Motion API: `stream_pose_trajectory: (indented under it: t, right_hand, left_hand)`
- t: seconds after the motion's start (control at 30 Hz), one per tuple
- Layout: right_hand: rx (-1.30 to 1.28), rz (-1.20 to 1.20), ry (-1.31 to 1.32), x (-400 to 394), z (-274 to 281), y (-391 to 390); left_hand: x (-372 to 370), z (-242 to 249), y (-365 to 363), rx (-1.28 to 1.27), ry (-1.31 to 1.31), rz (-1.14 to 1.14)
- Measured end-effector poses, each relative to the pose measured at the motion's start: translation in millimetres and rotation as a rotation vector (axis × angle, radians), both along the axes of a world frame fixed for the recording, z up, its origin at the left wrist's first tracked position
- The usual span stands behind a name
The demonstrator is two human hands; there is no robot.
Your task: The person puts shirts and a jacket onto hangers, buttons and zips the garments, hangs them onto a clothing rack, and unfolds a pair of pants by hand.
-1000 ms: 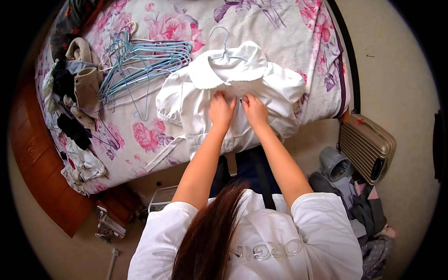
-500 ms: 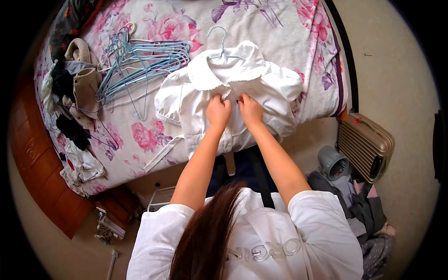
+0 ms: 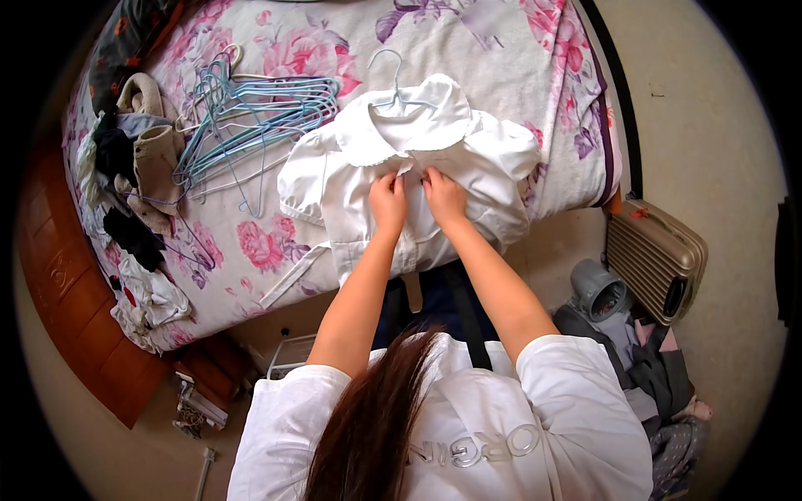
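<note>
A white short-sleeved blouse [image 3: 493,167] with a wide collar lies front up at the bed's edge, its lower part towards me. A light blue hanger [image 3: 398,93] sits inside its neck, the hook sticking out above the collar. My left hand [image 3: 388,203] is closed on the blouse's front opening, just below the collar. My right hand [image 3: 444,197] pinches the other side of that opening, a small gap from my left. The fingertips are partly hidden in the cloth.
Several blue and white hangers [image 3: 259,108] lie in a heap on the flowered bedspread [image 3: 251,284]. Left of them is a pile of clothes [image 3: 154,167]. A ribbed suitcase [image 3: 656,260], a grey bucket-like container [image 3: 597,290] and more clothes [image 3: 660,367] are on the floor at right.
My right hand has shifted slightly left and down along the blouse's opening. My left hand has barely moved, and both keep hold of the cloth.
</note>
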State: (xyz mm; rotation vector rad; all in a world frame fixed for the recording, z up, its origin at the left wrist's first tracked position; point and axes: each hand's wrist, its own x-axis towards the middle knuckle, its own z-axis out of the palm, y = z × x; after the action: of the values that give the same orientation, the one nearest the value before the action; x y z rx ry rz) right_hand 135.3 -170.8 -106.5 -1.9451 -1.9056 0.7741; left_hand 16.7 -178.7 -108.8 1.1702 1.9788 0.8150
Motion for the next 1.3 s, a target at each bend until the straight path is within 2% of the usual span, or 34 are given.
stream_pose_trajectory:
  t: [0.17, 0.27, 0.37, 0.47, 0.67, 0.87, 0.97, 1.17, 1.27, 1.3]
  right_hand:
    - [-0.051, 0.016, -0.038, -1.0, -0.9, 3.0]
    - [-0.241, 0.014, -0.102, -0.6, -1.9, 11.6]
    - [-0.335, -0.1, 0.149, 2.6, 7.8, 15.7]
    - [-0.402, -0.334, 0.666, 3.4, 12.6, 7.1]
    - [-0.368, -0.451, 0.927, -1.6, 17.0, -11.2]
    - [-0.414, -0.418, 0.956, 3.6, 14.4, -11.1]
    - [-0.404, -0.443, 1.031, 5.1, 19.5, -7.9]
    - [-0.415, -0.396, 0.96, 3.1, 21.6, -7.0]
    - [-0.398, -0.369, 0.926, 2.4, 18.4, -7.3]
    - [-0.389, -0.35, 0.904, 2.4, 18.1, -6.3]
  left_hand:
    - [-6.5, 1.1, -0.9, -0.326, -0.566, 0.203]
    - [-12.1, 3.9, -3.0, -0.358, -0.673, 0.186]
    - [-13.3, 6.9, -2.2, -0.367, -0.691, 0.176]
    - [-10.9, 14.5, 0.6, -0.361, -0.707, 0.165]
    - [-2.0, 19.9, -6.6, -0.196, -0.604, -0.01]
    - [-0.9, 27.7, -5.8, -0.218, -0.425, -0.039]
    - [1.4, 39.9, -2.0, -0.265, -0.219, -0.117]
    - [0.7, 44.0, -1.9, -0.252, -0.38, -0.089]
    - [-3.4, 41.6, -2.4, -0.257, -0.263, -0.184]
    - [-4.7, 39.6, -2.1, -0.268, -0.308, -0.199]
